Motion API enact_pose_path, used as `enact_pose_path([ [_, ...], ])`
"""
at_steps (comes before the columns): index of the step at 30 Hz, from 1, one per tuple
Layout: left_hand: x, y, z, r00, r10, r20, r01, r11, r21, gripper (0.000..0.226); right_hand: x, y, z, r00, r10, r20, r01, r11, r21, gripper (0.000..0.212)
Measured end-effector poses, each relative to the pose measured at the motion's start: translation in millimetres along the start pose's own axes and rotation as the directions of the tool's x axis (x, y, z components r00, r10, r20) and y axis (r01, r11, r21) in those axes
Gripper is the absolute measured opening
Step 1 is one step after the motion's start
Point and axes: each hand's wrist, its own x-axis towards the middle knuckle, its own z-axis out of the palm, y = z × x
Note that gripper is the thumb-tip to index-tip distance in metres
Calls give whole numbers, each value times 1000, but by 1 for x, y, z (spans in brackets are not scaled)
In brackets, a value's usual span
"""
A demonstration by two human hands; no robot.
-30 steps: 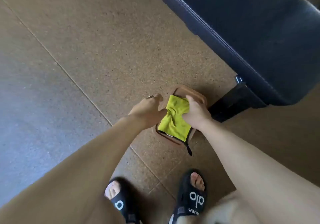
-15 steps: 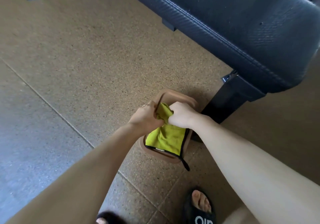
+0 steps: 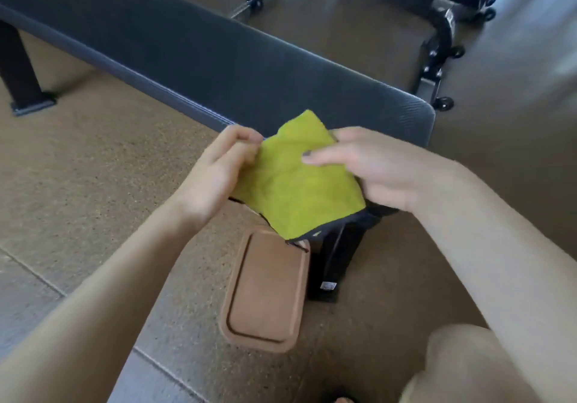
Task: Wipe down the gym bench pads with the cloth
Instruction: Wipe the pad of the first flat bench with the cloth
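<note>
Cloth (image 3: 299, 184) in the air, bench pad (image 3: 218, 68) not yet wiped.
Left hand (image 3: 215, 177) grip pinches one edge, right hand (image 3: 374, 165) grip clamps the other; fold flat, then press down.

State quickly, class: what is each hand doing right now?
Left hand: pinching the left edge of the yellow cloth.
Right hand: holding the cloth's right side, thumb on top.

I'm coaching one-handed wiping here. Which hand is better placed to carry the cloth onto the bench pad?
Probably the right hand. It lies over the yellow cloth with its thumb on top, nearest the bench pad end. The left hand only pinches the cloth's left edge.
</note>
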Motion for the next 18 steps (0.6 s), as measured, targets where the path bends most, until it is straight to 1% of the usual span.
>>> enact_pose_path([
  [1,8,17,3,996,39,-76,-37,999,16,21,-13,-15,-13,998,-22,-59,30,988,150,22],
  [3,23,42,13,970,124,-208,-105,990,98,21,-33,-41,-42,973,-34,-228,114,932,345,23],
  [5,37,56,27,951,171,-257,-124,974,189,25,-43,-60,-69,910,-82,-406,268,864,426,23],
  [6,44,60,35,950,181,-253,-123,965,230,29,-44,-66,-80,855,-130,-501,367,834,411,22],
  [7,51,62,44,951,186,-245,-117,956,269,35,-42,-69,-90,769,-201,-607,458,835,305,20],
  [8,57,62,54,952,192,-240,-110,942,316,40,-35,-67,-99,648,-298,-701,483,872,76,16],
  [9,64,61,63,950,205,-235,-106,922,373,44,-31,-66,-103,509,-451,-733,407,877,-257,11],
  [10,70,60,72,949,218,-228,-102,896,432,48,-23,-60,-104,435,-610,-662,253,789,-560,6],
  [11,77,58,79,949,225,-219,-95,870,484,50,-16,-52,-101,458,-717,-526,123,637,-761,10],
  [12,83,56,86,951,227,-208,-86,844,529,52,-7,-42,-102,573,-720,-391,55,510,-858,16],
  [13,90,55,92,952,230,-202,-77,818,570,53,-4,-33,-97,733,-602,-316,-10,456,-890,17],
  [14,96,53,95,949,239,-204,-67,789,611,53,-2,-22,-93,873,-413,-258,-73,413,-908,9],
  [15,102,50,97,943,257,-213,-59,756,652,52,-1,-12,-89,945,-235,-226,-122,386,-915,18],
  [16,107,47,99,935,277,-223,-50,723,689,51,1,-2,-90,964,-161,-212,-138,377,-916,35],
  [17,112,43,100,928,293,-231,-39,692,721,50,1,4,-89,952,-205,-228,-136,384,-913,41],
  [18,116,38,100,925,297,-239,-23,669,743,49,6,8,-90,905,-323,-278,-139,393,-909,40],
])
